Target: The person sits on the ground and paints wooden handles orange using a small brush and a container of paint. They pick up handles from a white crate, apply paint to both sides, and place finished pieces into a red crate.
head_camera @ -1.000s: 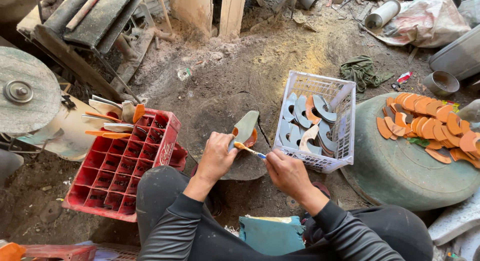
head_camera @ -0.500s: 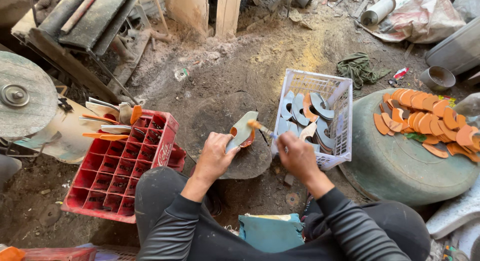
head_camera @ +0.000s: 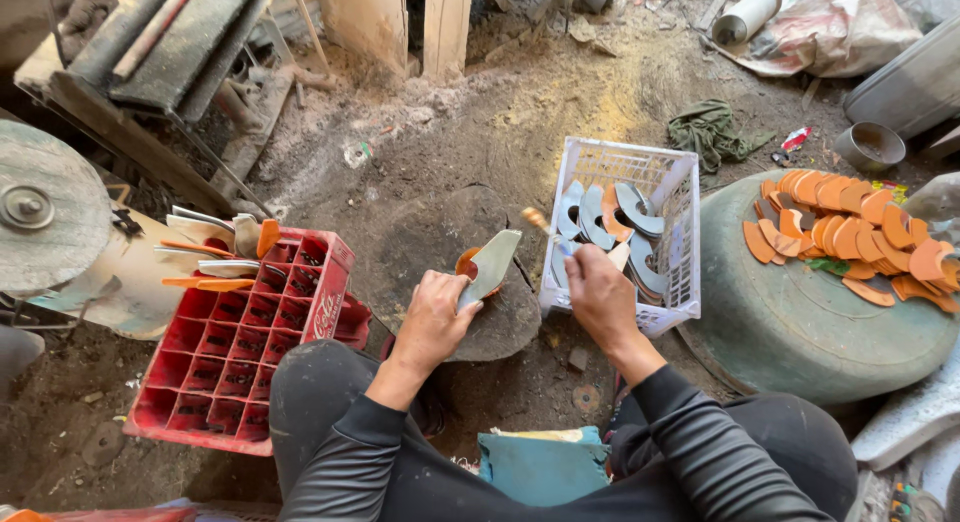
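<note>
My left hand [head_camera: 436, 317] holds a curved grey-green sole-shaped piece [head_camera: 491, 266] upright over a flat dark stone [head_camera: 470, 282]. An orange piece shows just behind it. My right hand [head_camera: 598, 297] grips a small brush [head_camera: 541, 226] with a tan tip, raised beside the piece and in front of the white plastic basket [head_camera: 672, 177]. Several grey and orange curved pieces lie in that basket.
A red compartment crate [head_camera: 230, 352] stands at my left with grey and orange pieces along its far edge. Several orange curved pieces [head_camera: 850, 232] lie spread on a big round green drum lid [head_camera: 800, 332] at right. A grinding wheel [head_camera: 40, 207] sits far left. The floor is dusty earth.
My right hand has lifted the brush off the piece and moved it right toward the basket. My left hand has turned the piece more upright.
</note>
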